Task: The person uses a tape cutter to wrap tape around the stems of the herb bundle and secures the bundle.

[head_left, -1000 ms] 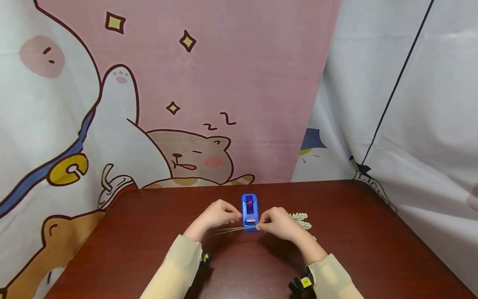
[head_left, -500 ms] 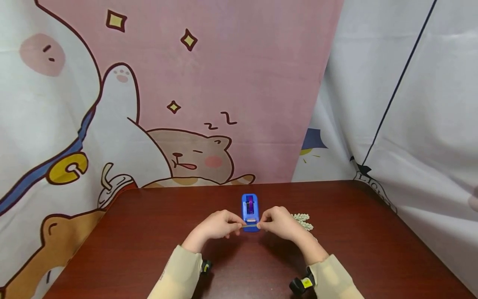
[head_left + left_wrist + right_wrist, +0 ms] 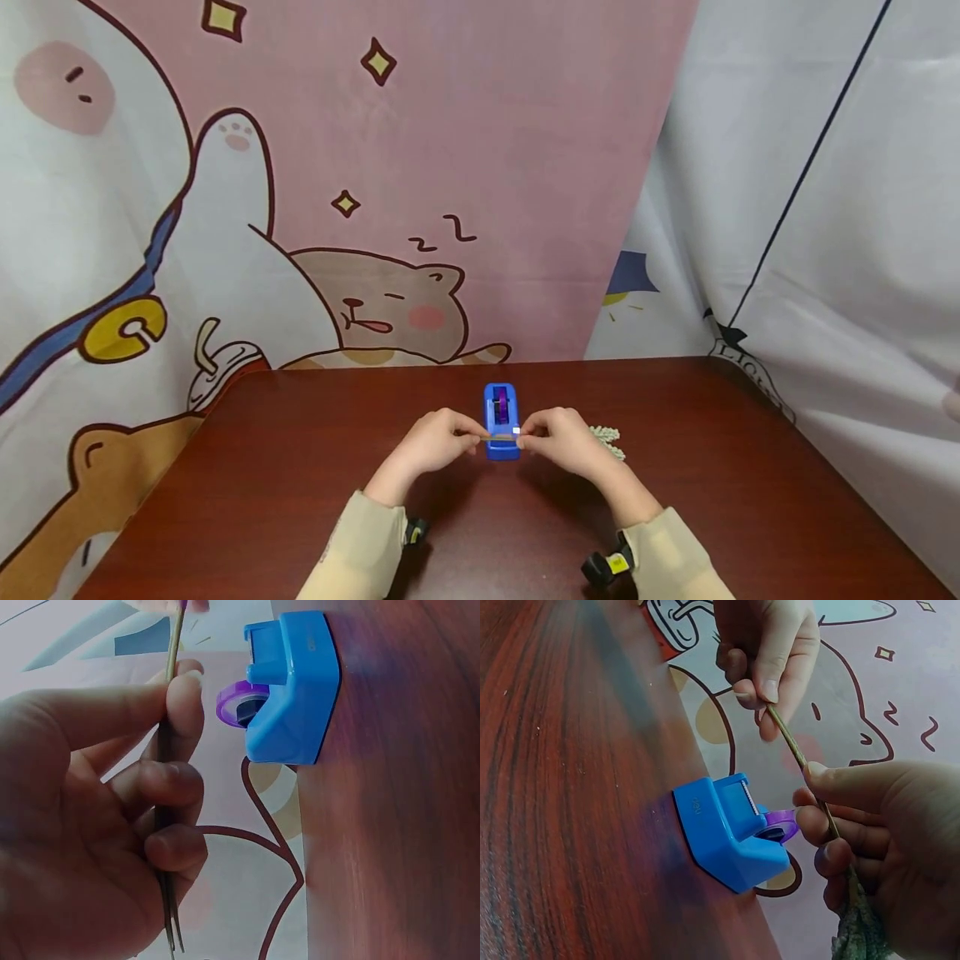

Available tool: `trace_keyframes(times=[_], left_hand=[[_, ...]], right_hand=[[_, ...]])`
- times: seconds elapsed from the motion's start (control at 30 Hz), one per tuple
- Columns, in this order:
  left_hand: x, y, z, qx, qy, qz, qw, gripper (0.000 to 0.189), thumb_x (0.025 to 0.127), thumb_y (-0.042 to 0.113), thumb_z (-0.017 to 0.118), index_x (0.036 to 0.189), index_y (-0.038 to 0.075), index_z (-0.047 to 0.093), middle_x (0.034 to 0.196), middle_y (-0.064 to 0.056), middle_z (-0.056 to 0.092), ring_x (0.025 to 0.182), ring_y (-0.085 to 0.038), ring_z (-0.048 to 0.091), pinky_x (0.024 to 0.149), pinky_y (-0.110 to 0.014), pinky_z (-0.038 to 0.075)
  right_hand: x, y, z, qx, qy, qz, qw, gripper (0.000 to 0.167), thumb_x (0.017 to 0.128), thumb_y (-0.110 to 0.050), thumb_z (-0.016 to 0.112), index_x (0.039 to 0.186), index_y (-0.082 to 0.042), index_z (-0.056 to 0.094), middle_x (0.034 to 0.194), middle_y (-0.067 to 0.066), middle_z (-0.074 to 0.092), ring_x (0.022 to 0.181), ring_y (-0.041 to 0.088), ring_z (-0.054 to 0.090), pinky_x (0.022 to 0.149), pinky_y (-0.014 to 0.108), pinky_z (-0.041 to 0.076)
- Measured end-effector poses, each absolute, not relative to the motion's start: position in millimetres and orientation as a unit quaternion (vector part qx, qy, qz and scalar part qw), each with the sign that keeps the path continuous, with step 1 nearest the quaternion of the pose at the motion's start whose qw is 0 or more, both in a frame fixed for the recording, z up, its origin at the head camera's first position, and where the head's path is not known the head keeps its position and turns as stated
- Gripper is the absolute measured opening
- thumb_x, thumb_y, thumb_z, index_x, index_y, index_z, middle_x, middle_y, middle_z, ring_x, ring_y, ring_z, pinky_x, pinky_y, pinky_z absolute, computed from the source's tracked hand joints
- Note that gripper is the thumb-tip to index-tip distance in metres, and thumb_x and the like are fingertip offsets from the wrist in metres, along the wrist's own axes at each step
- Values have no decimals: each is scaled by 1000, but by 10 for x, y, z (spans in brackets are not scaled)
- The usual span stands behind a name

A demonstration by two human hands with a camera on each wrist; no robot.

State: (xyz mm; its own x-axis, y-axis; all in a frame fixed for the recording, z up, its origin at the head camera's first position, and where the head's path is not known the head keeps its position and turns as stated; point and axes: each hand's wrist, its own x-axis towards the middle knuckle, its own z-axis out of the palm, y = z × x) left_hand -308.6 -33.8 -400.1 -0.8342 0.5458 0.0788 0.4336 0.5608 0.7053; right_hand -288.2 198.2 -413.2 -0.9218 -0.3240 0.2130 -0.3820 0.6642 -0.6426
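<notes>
A thin bundle of ear stems (image 3: pixel 787 735) is stretched between my two hands. My left hand (image 3: pixel 441 440) pinches it between thumb and forefinger, the other fingers curled round it; loose stem ends (image 3: pixel 174 930) stick out below that palm. My right hand (image 3: pixel 561 437) pinches it further along, near the pale green, wheat-like ears (image 3: pixel 606 435), partly hidden behind that hand. Just beyond the stems, a blue tape dispenser (image 3: pixel 502 448) with a purple roll (image 3: pixel 780 825) stands on the table. By my right fingertips shows a small white spot (image 3: pixel 516 431); what it is, I cannot tell.
The dark reddish-brown table (image 3: pixel 337 483) reaches back to a hanging cartoon-print cloth (image 3: pixel 525 167). White cloth (image 3: pixel 847 208) hangs along the right side. Each wrist wears a black camera band (image 3: pixel 600 570).
My left hand has slid along the stems toward my right hand, shortening the stretch between them. Both hands and the stems have shifted slightly up over the front of the tape dispenser.
</notes>
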Motion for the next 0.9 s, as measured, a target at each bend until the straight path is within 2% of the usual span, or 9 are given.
trace_keyframes(times=[0.13, 0.27, 0.5, 0.73, 0.9], left_hand=[[-3089, -340, -3985, 272, 884, 377, 56, 14, 91, 10, 65, 96, 12, 78, 72, 3, 66, 60, -10, 55, 53, -28, 41], [-3089, -344, -3999, 272, 885, 374, 51, 14, 90, 11, 65, 96, 12, 78, 74, 1, 68, 60, -8, 54, 53, -27, 41], [-3083, -367, -4013, 270, 887, 372, 47, 13, 90, 11, 65, 95, 12, 78, 74, -1, 69, 62, -8, 56, 54, -28, 42], [-3084, -377, -4012, 274, 886, 372, 51, 13, 90, 11, 65, 95, 12, 78, 74, 1, 68, 63, -8, 57, 56, -28, 43], [-3080, -375, -4012, 275, 887, 367, 55, 13, 90, 10, 65, 94, 12, 78, 73, 2, 68, 63, -7, 57, 56, -28, 43]], right_hand=[[-2879, 1984, -4116, 192, -908, 370, 53, 15, 84, -12, 75, 91, -8, 62, 67, -7, 58, 60, 9, 54, 54, 26, 46], [-2876, 1986, -4131, 216, -905, 363, 61, 20, 85, -9, 74, 97, -10, 57, 69, -8, 57, 61, 9, 53, 55, 27, 47], [-2875, 1973, -4161, 243, -903, 348, 58, 10, 88, -9, 70, 94, -17, 64, 72, -6, 59, 62, 7, 52, 56, 26, 47], [-2863, 1950, -4154, 232, -911, 338, 32, 5, 91, -11, 67, 94, -10, 70, 79, -3, 64, 68, 10, 54, 62, 26, 49], [-2859, 1927, -4151, 242, -918, 312, 33, 4, 92, -9, 65, 91, -7, 68, 75, -7, 60, 66, 8, 50, 61, 26, 45]])
